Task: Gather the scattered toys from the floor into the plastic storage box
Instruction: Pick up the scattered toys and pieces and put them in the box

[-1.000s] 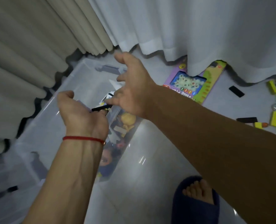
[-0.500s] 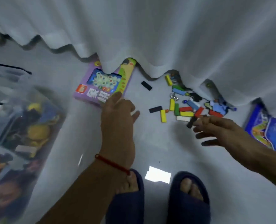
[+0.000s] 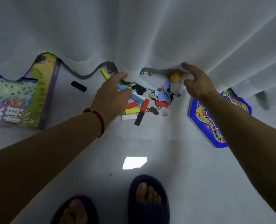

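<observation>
A: Where are the 2 hands?

B: Both are low over the pale floor [image 3: 150,143], apart from each other. The left hand [image 3: 113,96], with a red string bracelet [image 3: 100,120] at its wrist, reaches with loose fingers over the pile of coloured wooden blocks [image 3: 134,109] — whether it touches one I cannot tell. The right hand [image 3: 197,83] is spread, holding nothing, just beside a small orange ball [image 3: 175,77] at the hem of the white curtain [image 3: 150,38].

A: What else lies there?

B: Blue and black puzzle pieces [image 3: 164,94] and glass marbles [image 3: 158,107] beside the blocks, 1 black block [image 3: 78,86] apart on the left, a purple and green game box [image 3: 21,97] further left, and a blue hexagonal game tin [image 3: 205,117] under the right forearm. The storage box is out of view — 2 dark blue slippers [image 3: 148,201] show below.
</observation>
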